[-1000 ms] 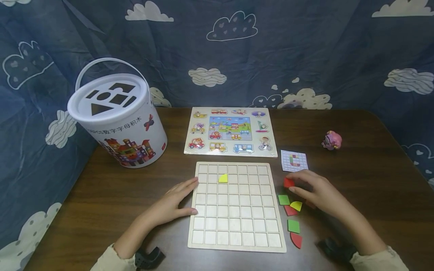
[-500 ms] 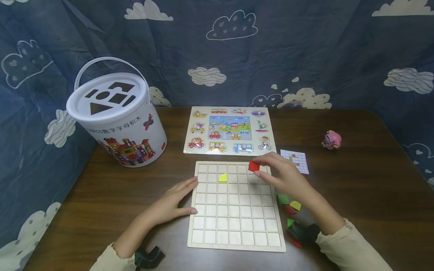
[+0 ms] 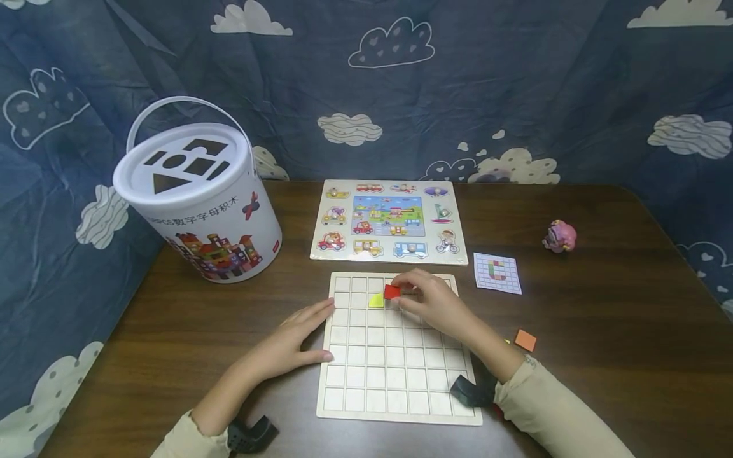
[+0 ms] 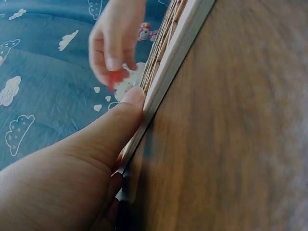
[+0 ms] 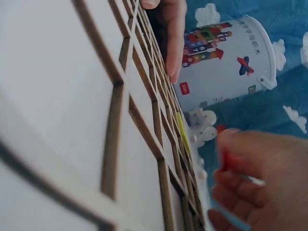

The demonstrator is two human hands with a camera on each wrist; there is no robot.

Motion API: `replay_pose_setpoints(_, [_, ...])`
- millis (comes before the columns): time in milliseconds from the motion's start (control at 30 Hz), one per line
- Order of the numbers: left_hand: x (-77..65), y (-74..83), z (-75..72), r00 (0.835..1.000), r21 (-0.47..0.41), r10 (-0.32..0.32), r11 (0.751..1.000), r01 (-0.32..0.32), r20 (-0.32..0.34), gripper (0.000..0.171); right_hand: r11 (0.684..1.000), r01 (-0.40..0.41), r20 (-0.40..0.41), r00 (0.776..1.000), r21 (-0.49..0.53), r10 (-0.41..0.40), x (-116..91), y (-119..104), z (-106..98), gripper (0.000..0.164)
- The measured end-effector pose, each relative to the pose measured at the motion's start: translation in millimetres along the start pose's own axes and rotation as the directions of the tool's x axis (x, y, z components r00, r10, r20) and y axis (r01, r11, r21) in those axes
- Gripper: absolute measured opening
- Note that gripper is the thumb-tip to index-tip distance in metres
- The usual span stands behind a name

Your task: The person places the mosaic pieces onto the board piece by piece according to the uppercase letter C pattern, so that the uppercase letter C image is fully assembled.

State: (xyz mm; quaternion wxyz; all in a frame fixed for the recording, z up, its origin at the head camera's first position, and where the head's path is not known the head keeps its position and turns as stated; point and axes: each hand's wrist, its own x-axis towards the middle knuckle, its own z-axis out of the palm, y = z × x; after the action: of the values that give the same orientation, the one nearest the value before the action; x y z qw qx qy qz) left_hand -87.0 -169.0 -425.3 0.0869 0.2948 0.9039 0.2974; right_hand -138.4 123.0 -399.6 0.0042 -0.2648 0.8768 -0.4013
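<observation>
Between thumb and fingers my right hand pinches a red square tile over the upper part of the wooden grid board. Just left of it, a yellow quarter-round tile lies in a cell of the second row. Whether the red tile touches the board I cannot tell. My left hand rests against the board's left edge, fingers and thumb extended; in the left wrist view its thumb touches the rim. An orange square tile lies right of my right forearm, which hides most of the other loose tiles.
A small card with a printed grid pattern lies right of the board. Behind the board is a picture puzzle. A white lidded bucket stands at the back left, and a pink figurine at the right.
My right hand has picked up the red square tile from beside the board and carried it left, next to the yellow tile. The left hand has stayed in place.
</observation>
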Motion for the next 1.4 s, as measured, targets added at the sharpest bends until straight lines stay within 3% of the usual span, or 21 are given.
replay_pose_setpoints(100, [-0.3, -0.5, 0.6, 1.000, -0.008, 0.009, 1.000, -0.009, 0.000, 0.082, 0.999, -0.024, 0.037, 0.999, -0.029, 0.025, -1, 8, 4, 0.023])
replay_pose_setpoints(267, [-0.6, -0.6, 0.7, 1.000, -0.012, 0.000, 1.000, 0.000, 0.006, 0.082, 0.998, 0.005, 0.075, 0.997, -0.068, 0.000, -1, 15, 4, 0.024])
replay_pose_setpoints(500, [-0.5, 0.1, 1.1, 1.000, -0.013, 0.001, 1.000, -0.001, 0.000, 0.081, 0.995, -0.002, 0.090, 0.996, -0.100, 0.011, -2, 16, 5, 0.022])
replay_pose_setpoints(700, [-1.2, 0.8, 0.8, 1.000, -0.013, -0.012, 1.000, 0.012, 0.004, 0.081, 0.997, -0.014, 0.108, 0.994, -0.072, 0.022, -1, 15, 5, 0.019])
replay_pose_setpoints(1000, [-0.8, -0.1, 1.2, 1.000, -0.006, -0.017, 1.000, 0.017, 0.016, 0.081, 0.996, -0.050, 0.219, 0.974, -0.072, 0.065, -4, 8, -13, 0.038])
replay_pose_setpoints(1200, [-0.8, 0.2, 0.3, 1.000, -0.008, -0.019, 1.000, 0.019, 0.013, 0.081, 0.994, -0.102, 0.163, 0.981, -0.044, 0.108, -16, 3, -40, 0.046])
replay_pose_setpoints(1400, [-0.5, 0.7, -0.3, 1.000, -0.014, -0.016, 1.000, 0.016, 0.008, 0.081, 0.988, -0.117, 0.077, 0.989, -0.100, 0.125, -42, 11, -68, 0.050])
